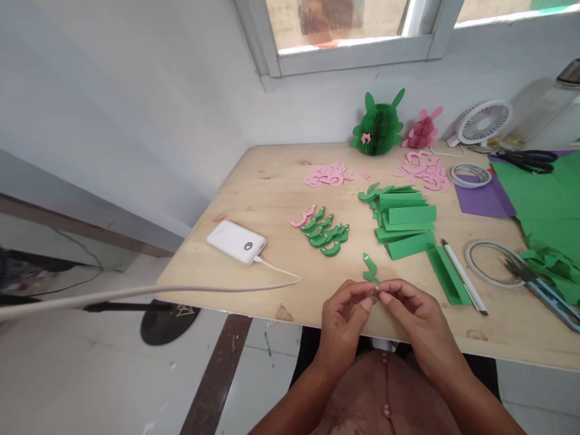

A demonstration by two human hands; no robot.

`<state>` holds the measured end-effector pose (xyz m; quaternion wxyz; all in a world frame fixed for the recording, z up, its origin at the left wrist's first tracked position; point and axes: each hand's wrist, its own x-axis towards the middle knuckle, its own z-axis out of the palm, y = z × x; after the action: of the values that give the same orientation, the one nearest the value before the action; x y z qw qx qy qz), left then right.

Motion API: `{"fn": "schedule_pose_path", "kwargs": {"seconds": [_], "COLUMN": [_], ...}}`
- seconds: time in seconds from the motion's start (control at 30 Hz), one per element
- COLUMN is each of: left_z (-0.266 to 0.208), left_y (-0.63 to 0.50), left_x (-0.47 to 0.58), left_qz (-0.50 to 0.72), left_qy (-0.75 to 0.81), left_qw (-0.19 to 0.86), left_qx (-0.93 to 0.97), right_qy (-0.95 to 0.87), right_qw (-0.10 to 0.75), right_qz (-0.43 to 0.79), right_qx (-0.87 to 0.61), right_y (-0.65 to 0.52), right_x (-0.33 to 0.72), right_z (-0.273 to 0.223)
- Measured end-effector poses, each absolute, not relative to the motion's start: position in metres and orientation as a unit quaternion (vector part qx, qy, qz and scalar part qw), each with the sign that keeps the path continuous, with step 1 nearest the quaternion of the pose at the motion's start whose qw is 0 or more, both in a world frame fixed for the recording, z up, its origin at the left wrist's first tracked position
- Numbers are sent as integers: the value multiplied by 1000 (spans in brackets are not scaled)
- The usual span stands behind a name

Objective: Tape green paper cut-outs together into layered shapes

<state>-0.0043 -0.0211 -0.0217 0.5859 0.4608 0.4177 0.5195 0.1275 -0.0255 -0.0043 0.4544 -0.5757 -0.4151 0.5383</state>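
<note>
Close to the table's front edge, my left hand [343, 317] and my right hand [414, 314] meet at the fingertips, both closed in a pinch. A tiny whitish bit shows between them, too small to name, with a speck of green below it. Just beyond the fingers lies a wavy green paper cutout [370, 266] with a white mark on its upper end. To the left is a group of curved green paper cutouts [330, 234] with small white patches, and a pink cutout [302, 217] beside them.
Folded green paper strips [410, 215], a white pen [464, 278], tape rolls [471, 176] and a blue-handled cutter [550, 299] lie to the right. A white power bank [235, 241] with a cable sits left. Green [379, 130] and pink [422, 131] paper rabbits stand behind, near a fan [484, 121].
</note>
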Motion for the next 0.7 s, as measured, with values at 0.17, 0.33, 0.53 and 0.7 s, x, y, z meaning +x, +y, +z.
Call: {"fn": "schedule_pose_path", "kwargs": {"seconds": [0.17, 0.33, 0.53, 0.7], "left_z": [-22, -23, -22, -23], "left_y": [-21, -20, -20, -21], "left_x": [-4, -3, -3, -3], "left_qz": [519, 516, 516, 511], "left_qy": [418, 423, 424, 424], "left_qw": [592, 589, 575, 560], "left_qx": [453, 456, 473, 496], "right_qy": [-405, -400, -388, -372], "right_qw": [460, 465, 469, 466], "right_qz": [539, 543, 558, 563], "right_qx": [-578, -574, -564, -572], "right_y": [-24, -22, -22, -21], "right_x": [127, 126, 126, 126], "right_z": [-3, -4, -5, -4]}}
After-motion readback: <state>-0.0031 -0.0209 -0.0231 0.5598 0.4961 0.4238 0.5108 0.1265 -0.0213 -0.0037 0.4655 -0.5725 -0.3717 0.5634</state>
